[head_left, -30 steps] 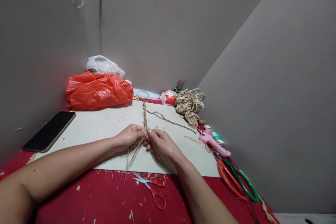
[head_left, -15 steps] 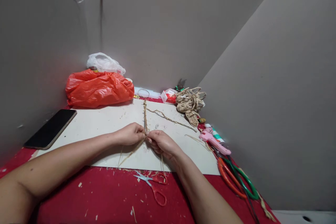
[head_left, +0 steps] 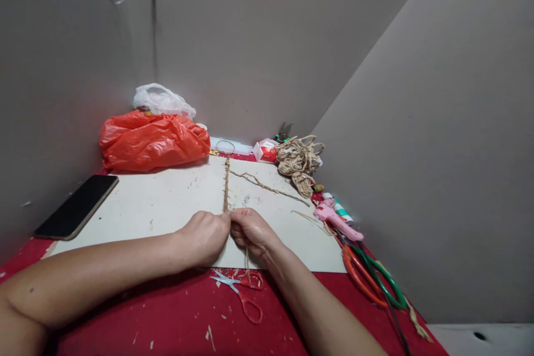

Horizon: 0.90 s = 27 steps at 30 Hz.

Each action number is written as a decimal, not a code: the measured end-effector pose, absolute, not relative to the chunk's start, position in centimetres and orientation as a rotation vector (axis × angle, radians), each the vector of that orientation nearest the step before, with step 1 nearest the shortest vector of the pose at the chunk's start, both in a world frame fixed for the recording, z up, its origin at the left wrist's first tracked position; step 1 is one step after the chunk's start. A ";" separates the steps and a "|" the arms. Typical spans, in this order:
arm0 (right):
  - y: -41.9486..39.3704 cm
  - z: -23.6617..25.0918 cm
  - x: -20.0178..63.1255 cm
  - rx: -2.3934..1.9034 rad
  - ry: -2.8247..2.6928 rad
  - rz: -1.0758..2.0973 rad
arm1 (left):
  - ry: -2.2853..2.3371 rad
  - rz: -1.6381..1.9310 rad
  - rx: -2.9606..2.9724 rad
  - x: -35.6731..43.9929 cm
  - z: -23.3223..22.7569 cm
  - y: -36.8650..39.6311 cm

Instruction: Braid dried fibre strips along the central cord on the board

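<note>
My left hand (head_left: 207, 238) is closed in a fist at the near end of a brown braided cord (head_left: 226, 184), which runs straight away from me over the white board (head_left: 175, 194). Right beside it, touching, my right hand (head_left: 253, 232) pinches the same end. A pale fibre strand (head_left: 247, 267) hangs below the right palm. The fingers hide the spot where the cord ends. A thin crooked twig (head_left: 271, 188) lies right of the cord. Open red-handled scissors (head_left: 246, 289) rest on the red cloth just below the hands.
Left stand an orange plastic bag (head_left: 154, 142), a white bag (head_left: 162, 100) and a black phone (head_left: 77, 206). Coiled rope (head_left: 299, 158) lies back right. Down the right edge are a pink glue gun (head_left: 337, 222) and green-handled (head_left: 390, 283) and orange-handled (head_left: 362, 278) tools. Grey walls enclose the table.
My left hand has drawn nearer to me and rolled over into a fist, now covering the strands that stuck out below. The right hand stays pinched. The view has shifted slightly.
</note>
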State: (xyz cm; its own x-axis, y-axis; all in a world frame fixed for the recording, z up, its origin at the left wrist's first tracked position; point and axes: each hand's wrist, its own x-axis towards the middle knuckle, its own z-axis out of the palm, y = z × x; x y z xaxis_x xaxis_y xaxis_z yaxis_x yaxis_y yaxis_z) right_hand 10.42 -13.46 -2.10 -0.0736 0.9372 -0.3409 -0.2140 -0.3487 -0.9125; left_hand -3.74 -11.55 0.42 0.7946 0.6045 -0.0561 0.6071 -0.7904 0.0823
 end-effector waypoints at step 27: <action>-12.9 -1.2 13.4 -1.294 -1.337 1.582 | 0.689 0.397 1.797 -3.3 -0.2 -7.0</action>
State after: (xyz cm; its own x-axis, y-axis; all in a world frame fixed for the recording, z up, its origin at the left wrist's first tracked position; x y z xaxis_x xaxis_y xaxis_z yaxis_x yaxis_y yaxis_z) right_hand 13.45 -12.93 -1.22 -0.2700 0.9288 -0.2538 0.0953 -0.2365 -0.9669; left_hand -3.29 -6.96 -0.25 0.7732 0.6305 -0.0676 0.2573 -0.2144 0.9422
